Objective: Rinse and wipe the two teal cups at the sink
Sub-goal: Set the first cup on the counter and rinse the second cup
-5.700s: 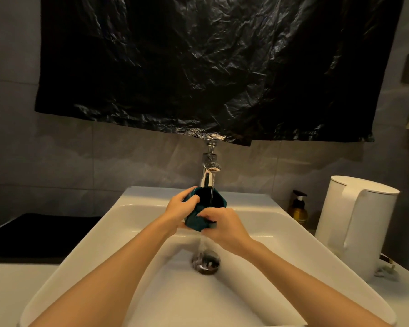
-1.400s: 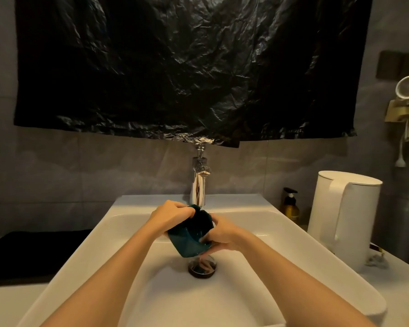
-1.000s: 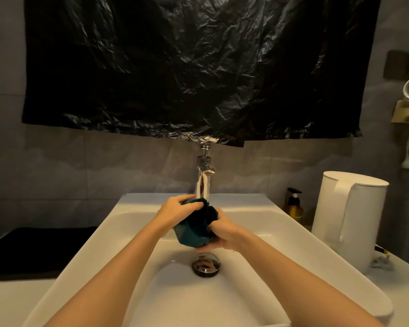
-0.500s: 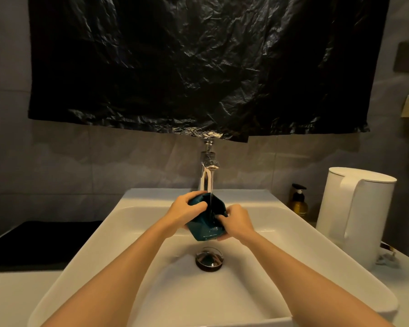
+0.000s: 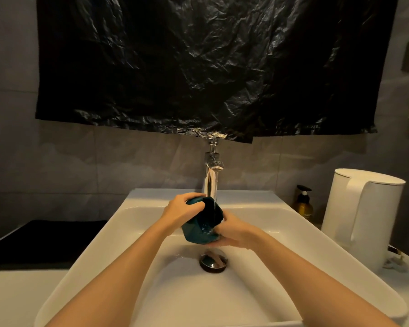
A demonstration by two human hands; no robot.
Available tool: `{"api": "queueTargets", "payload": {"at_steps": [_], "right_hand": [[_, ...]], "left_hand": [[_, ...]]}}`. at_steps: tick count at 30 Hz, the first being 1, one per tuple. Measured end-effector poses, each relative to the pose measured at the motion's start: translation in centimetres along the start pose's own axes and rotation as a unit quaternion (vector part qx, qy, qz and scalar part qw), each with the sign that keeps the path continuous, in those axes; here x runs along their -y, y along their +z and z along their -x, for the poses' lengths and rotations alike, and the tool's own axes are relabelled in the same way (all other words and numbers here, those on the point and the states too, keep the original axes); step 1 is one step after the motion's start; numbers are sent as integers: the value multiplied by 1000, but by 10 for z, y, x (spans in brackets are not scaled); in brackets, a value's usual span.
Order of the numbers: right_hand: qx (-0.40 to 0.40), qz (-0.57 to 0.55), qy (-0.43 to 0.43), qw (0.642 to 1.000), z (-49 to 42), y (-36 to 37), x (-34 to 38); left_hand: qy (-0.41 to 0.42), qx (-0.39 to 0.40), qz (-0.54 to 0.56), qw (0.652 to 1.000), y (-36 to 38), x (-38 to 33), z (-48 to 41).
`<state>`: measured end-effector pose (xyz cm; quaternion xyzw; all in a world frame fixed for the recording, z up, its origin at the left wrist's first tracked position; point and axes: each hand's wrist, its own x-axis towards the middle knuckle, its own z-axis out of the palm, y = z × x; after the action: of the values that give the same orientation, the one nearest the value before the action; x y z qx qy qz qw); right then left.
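A faceted teal cup [image 5: 200, 228] is held tilted over the white sink [image 5: 118, 227], under the chrome tap [image 5: 210, 182], and a thin stream of water runs into its mouth. My left hand [image 5: 181, 212] grips the cup's rim and upper left side. My right hand [image 5: 234, 230] cups its lower right side and base. Only one teal cup is in view; the second is not visible.
A drain plug [image 5: 213, 259] sits at the basin's bottom below the cup. A white kettle [image 5: 361, 220] and an amber pump bottle [image 5: 305, 204] stand on the counter at right. A black mat [image 5: 33, 241] lies left. Black plastic sheeting [image 5: 198, 67] hangs above the tap.
The cup has tipped and turned between my hands under the running water, from mouth tilted down to mouth up under the stream. Both hands keep hold of it.
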<state>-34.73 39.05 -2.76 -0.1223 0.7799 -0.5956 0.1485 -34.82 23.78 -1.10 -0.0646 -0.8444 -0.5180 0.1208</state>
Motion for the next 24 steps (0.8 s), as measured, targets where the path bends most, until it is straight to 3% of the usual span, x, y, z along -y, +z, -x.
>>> {"api": "queueTargets", "payload": {"at_steps": [1,5,10,16,20,22,24], "right_hand": [[-2,6,1,1000,0,1,0],[-157,66,-7,985,-8,0,-7],[-35,-28,-4,999,-5,2,5],[-132,-33,11,991,-10,6,2],[-174,-165,32,970,-9,9,5],[-143,-187,29,972,-6,6,7],[-69,-139,31,987,-4,2,7]], "left_hand": [[-1,3,2,1000,-1,0,0],[-2,17,29,999,2,-3,1],[-15,4,75,997,-3,-6,0],[-66,39,100,992,0,-14,2],[-36,66,192,978,4,-16,5],[-9,37,179,983,7,-15,6],[-3,7,148,989,7,-14,6]]}}
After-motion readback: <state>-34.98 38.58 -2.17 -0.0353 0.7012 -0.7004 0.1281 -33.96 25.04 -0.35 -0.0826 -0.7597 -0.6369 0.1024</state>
